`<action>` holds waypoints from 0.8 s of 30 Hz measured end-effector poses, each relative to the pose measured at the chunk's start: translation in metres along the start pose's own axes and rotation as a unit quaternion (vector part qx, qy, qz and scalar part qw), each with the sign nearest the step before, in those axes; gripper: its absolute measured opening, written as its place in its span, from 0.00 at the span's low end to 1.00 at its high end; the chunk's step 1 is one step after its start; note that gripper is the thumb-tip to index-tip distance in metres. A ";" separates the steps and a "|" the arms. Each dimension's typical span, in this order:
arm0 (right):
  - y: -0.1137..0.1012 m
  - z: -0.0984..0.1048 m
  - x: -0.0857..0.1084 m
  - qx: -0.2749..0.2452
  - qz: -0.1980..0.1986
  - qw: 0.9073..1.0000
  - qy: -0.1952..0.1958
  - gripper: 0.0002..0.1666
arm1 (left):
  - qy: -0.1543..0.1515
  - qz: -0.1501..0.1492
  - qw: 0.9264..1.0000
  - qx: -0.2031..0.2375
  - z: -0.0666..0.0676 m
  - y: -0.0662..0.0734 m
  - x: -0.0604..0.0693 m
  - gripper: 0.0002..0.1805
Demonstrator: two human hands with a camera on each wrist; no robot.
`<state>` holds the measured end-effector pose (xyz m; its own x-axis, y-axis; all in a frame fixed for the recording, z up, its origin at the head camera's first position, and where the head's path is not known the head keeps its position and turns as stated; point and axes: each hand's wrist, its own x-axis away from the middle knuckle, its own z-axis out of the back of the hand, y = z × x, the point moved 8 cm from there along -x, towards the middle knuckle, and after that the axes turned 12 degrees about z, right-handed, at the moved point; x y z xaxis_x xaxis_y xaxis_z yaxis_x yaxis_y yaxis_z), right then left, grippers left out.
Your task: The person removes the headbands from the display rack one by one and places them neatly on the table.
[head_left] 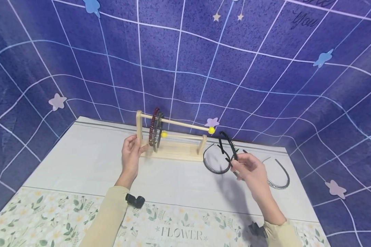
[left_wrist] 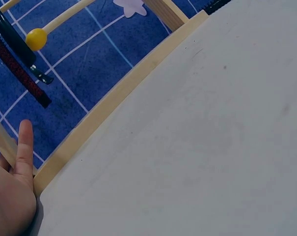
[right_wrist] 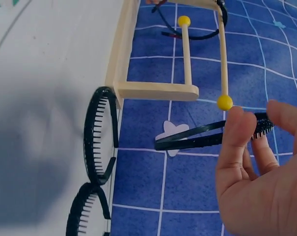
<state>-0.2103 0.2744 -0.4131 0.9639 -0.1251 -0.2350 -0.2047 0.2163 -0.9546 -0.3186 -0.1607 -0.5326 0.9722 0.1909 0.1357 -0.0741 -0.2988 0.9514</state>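
Note:
My left hand (head_left: 131,154) grips the left upright (head_left: 139,128) of a wooden stand (head_left: 173,151); in the left wrist view part of the hand (left_wrist: 13,191) shows at the lower left. Several headbands (head_left: 154,128), one dark red, hang on the upper rod (head_left: 185,124) near that upright. My right hand (head_left: 250,171) pinches a black toothed headband (head_left: 230,142) to the right of the stand. In the right wrist view, thumb and fingers of the hand (right_wrist: 261,172) hold this headband (right_wrist: 192,142) below the rod's yellow ball (right_wrist: 225,103), apart from it.
On the white table (head_left: 179,181) lie a black headband (head_left: 216,171) by the stand's right end and another (head_left: 281,187) farther right. A shorter rod with a yellow ball (head_left: 164,134) runs from the right upright (head_left: 202,145). Blue gridded cloth (head_left: 160,51) stands behind.

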 end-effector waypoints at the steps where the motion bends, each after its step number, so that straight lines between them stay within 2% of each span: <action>1: 0.000 0.002 0.002 0.004 0.000 1.000 -0.001 0.10 | 0.000 0.000 1.000 0.002 0.000 0.000 0.000 0.23; 10: 0.003 0.010 0.016 0.039 0.014 0.999 -0.032 0.09 | 0.001 0.000 1.000 0.004 0.001 -0.002 -0.001 0.21; 14: 0.005 0.011 0.024 0.046 0.045 0.997 -0.052 0.08 | -0.003 -0.001 1.000 0.006 0.000 -0.001 -0.001 0.21; 19: 0.008 0.009 0.032 0.095 0.117 0.984 -0.091 0.12 | -0.004 -0.003 1.000 0.009 -0.001 -0.001 -0.002 0.20; 24: 0.015 0.007 0.042 0.142 0.132 0.974 -0.115 0.18 | 0.002 0.000 1.000 0.015 0.000 0.000 -0.001 0.19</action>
<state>-0.1718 0.2790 -0.4364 0.9038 0.1844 -0.3863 -0.4260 0.4748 -0.7701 -0.3198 -0.1610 -0.5329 0.9712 0.1947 0.1371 -0.0677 -0.3260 0.9429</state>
